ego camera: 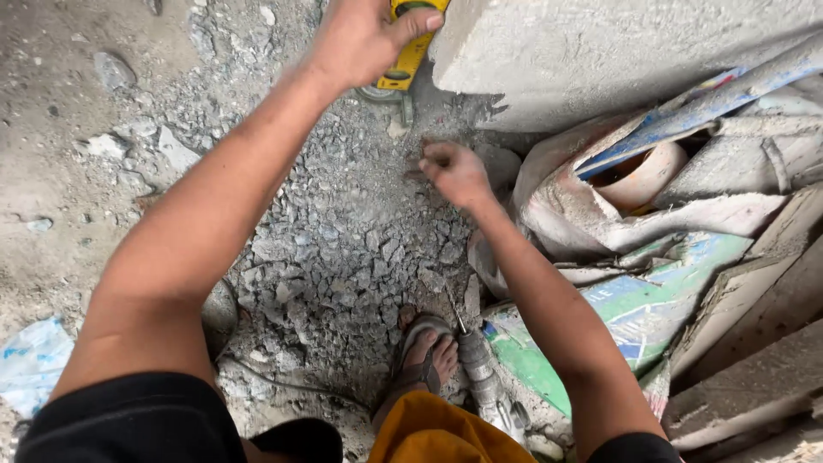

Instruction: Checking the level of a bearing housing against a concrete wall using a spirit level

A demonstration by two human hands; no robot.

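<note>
Head view looked straight down on two bare arms over a floor (60, 171) strewn with grey rubble (343, 249). One yellow spirit level (410, 51) ran out of the top edge, so only its lower end showed, pressed against the face of a pale concrete block (600, 51). The left hand (364, 39) was wrapped about that level, its fingers (416, 24) closed on the yellow body with the thumb laid across it; the upper part of the hand was cut off by the frame. Just below the level sat a small round metal piece, too blurred to name.

The right hand (454, 171) hovered low over the rubble, near the foot of the block, its fingers curled in and pinched together. Whether they held a chip of stone I could not tell; the fingertips hid whatever lay between them.

One foot in a sandal (424, 356) stood at the bottom of the heap. Beside it lay one hammer drill (478, 369), its chuck and bit pointing up into the stones, its rear end hidden behind orange cloth (437, 433). To the right, crumpled dusty sacks (651, 309) with green and blue print were piled among grey boards (754, 377); their number was hard to make out. One blue-and-white plastic bag (30, 360) lay at the left edge, partly cut off.
</note>
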